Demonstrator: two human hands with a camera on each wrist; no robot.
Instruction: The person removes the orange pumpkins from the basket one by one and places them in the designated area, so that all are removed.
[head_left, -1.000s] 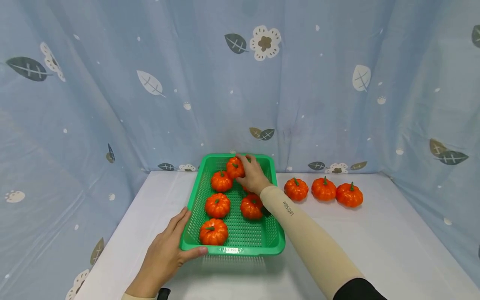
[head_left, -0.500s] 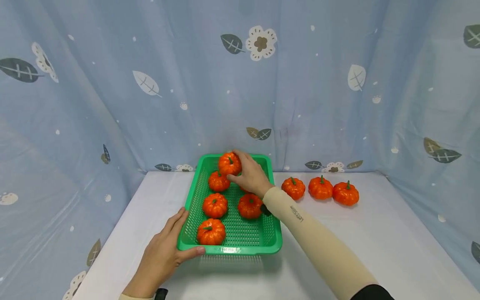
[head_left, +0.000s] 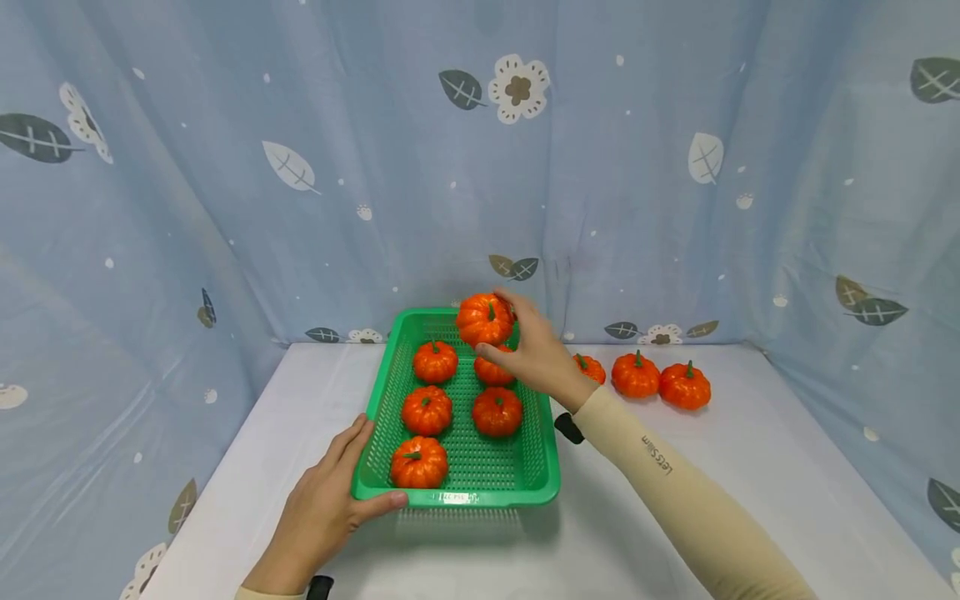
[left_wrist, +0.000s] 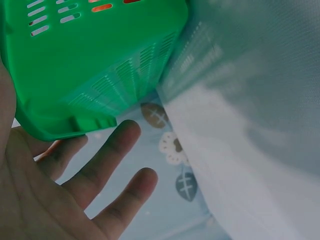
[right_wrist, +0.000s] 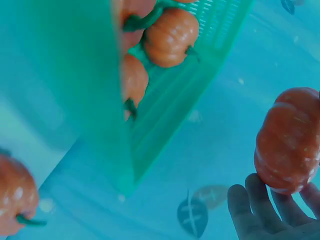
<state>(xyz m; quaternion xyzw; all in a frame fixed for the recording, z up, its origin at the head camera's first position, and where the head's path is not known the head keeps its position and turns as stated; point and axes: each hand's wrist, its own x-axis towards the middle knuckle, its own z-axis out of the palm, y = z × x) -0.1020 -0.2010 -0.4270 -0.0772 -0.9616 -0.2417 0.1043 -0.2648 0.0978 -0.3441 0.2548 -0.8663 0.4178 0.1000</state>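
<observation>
A green plastic basket (head_left: 495, 500) holds several small orange pumpkins with green stems, such as one pumpkin (head_left: 419, 462) at its front left. My left hand (head_left: 318, 504) holds the basket's front left corner, thumb over the front rim and fingers along the outer side. In the left wrist view the fingertips (left_wrist: 131, 131) spread beside the green wall (left_wrist: 100, 55). Above the basket's back right part, my right hand (head_left: 542, 350) grips a pumpkin (head_left: 480, 321) between thumb and fingers. The right wrist view shows this raised pumpkin (right_wrist: 290, 142) at the right edge.
To the right of the basket, pumpkins stand in a row on the white table (head_left: 675, 483): one pumpkin (head_left: 592, 367) partly behind my right hand, another pumpkin (head_left: 635, 376), and a third pumpkin (head_left: 685, 387). A blue patterned curtain (head_left: 420, 208) hangs close behind.
My right hand has lifted the pumpkin up from the back of the basket and carried it to the right. Another pumpkin beneath now shows more. My left hand has stayed at the corner.
</observation>
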